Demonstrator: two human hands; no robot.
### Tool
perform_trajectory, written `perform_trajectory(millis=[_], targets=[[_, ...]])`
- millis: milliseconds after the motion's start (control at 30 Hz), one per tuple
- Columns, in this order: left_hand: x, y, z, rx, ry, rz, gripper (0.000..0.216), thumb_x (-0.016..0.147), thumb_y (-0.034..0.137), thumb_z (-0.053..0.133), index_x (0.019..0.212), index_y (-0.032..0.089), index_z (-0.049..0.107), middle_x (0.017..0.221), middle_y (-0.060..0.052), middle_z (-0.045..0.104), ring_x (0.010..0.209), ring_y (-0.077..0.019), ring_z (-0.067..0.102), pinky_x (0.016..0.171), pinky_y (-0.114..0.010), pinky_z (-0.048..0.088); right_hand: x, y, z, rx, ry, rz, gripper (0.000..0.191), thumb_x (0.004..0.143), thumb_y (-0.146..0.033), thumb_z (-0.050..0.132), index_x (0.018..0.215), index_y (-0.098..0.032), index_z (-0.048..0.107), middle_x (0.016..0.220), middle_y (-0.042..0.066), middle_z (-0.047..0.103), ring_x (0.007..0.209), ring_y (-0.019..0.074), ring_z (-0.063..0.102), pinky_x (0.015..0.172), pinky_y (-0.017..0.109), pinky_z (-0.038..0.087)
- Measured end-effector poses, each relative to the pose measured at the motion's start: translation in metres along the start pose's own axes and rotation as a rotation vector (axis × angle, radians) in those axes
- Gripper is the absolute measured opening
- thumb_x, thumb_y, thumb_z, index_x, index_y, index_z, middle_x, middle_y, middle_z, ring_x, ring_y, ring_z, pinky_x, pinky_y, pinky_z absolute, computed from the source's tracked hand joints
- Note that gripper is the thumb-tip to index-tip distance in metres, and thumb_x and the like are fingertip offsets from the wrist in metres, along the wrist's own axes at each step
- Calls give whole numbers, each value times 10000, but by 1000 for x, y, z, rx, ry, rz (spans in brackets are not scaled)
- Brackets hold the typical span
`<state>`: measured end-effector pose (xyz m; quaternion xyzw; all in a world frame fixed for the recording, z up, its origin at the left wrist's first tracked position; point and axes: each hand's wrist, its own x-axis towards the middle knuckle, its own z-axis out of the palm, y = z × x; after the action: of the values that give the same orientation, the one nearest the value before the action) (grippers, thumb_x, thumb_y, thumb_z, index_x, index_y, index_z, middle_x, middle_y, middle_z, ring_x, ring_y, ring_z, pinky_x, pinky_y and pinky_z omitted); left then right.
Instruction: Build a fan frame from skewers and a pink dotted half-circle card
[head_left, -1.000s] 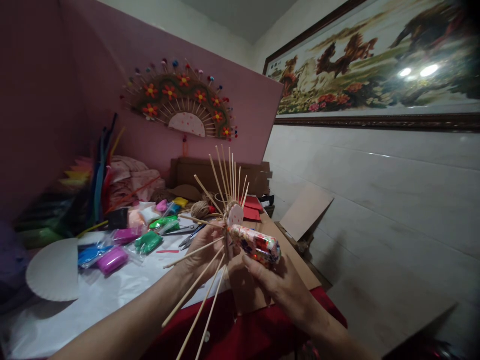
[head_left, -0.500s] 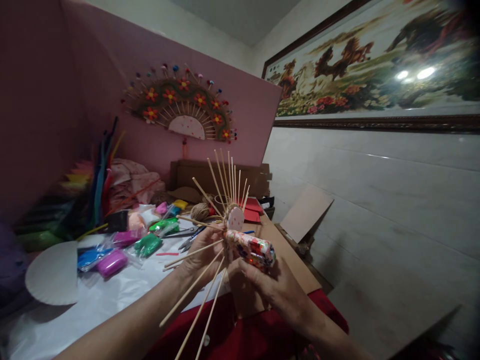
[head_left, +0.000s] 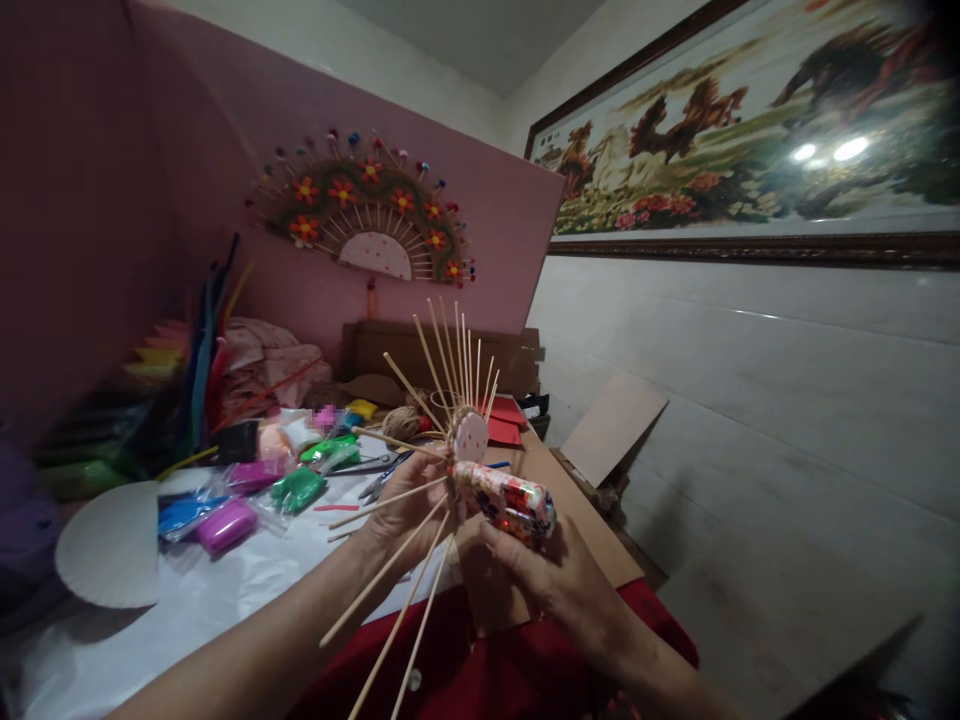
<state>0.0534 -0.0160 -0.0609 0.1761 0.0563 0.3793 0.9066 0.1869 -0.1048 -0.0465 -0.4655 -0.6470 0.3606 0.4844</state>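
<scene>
My left hand (head_left: pixel 401 512) grips a fan frame from behind. A pink-spotted round centre (head_left: pixel 471 438) edged with twine forms its middle, and thin wooden sticks (head_left: pixel 390 580) spread out from it. Wrapped in my right hand (head_left: pixel 551 580) is a flower-patterned glue gun (head_left: pixel 504 495) with a small red light showing on its side. Its front end points at the twine edge of the fan frame; whether the tip touches is hidden.
Bagged coloured clay (head_left: pixel 229 525), scissors (head_left: pixel 367 463), a twine ball (head_left: pixel 403 424) and a white half disc (head_left: pixel 109 550) lie on the table. Cardboard (head_left: pixel 592 520) lies at the right. A finished decorated fan (head_left: pixel 375 255) hangs on the pink board behind.
The glue gun has shifted very slightly to the right in my right hand's grip. My left hand and the fan frame stay almost still.
</scene>
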Motion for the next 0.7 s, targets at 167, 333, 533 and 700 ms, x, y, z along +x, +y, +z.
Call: perform_trajectory(millis=[167, 333, 533, 700], targets=[[2, 1, -4, 4, -10, -1, 129, 740, 112, 480, 841, 92, 557, 681, -65, 635, 566, -134, 616, 524, -220, 521, 0, -1, -2, -8, -21, 31, 203, 816, -286, 531, 939, -167, 641, 847, 29, 660, 805, 154, 602, 717, 252, 501], [1, 1, -2, -8, 0, 4, 104, 747, 118, 479, 813, 89, 554, 648, -59, 628, 555, -128, 613, 543, -218, 524, 0, 1, -3, -12, -22, 17, 225, 814, -282, 545, 990, -175, 634, 863, 28, 654, 823, 158, 594, 743, 260, 494], [1, 0, -1, -6, -7, 0, 137, 732, 103, 474, 828, 76, 568, 661, -74, 636, 557, -141, 614, 542, -233, 521, 1, 4, -2, 10, -41, 12, 247, 830, -295, 529, 1031, -196, 633, 873, 23, 655, 856, 154, 589, 767, 257, 487], [1, 0, -2, 6, -7, 9, 137, 742, 120, 482, 834, 81, 577, 665, -68, 638, 568, -145, 615, 546, -240, 520, 0, 4, -2, 19, -23, -5, 259, 819, -272, 540, 1050, -191, 623, 883, 26, 658, 853, 153, 594, 769, 265, 491]])
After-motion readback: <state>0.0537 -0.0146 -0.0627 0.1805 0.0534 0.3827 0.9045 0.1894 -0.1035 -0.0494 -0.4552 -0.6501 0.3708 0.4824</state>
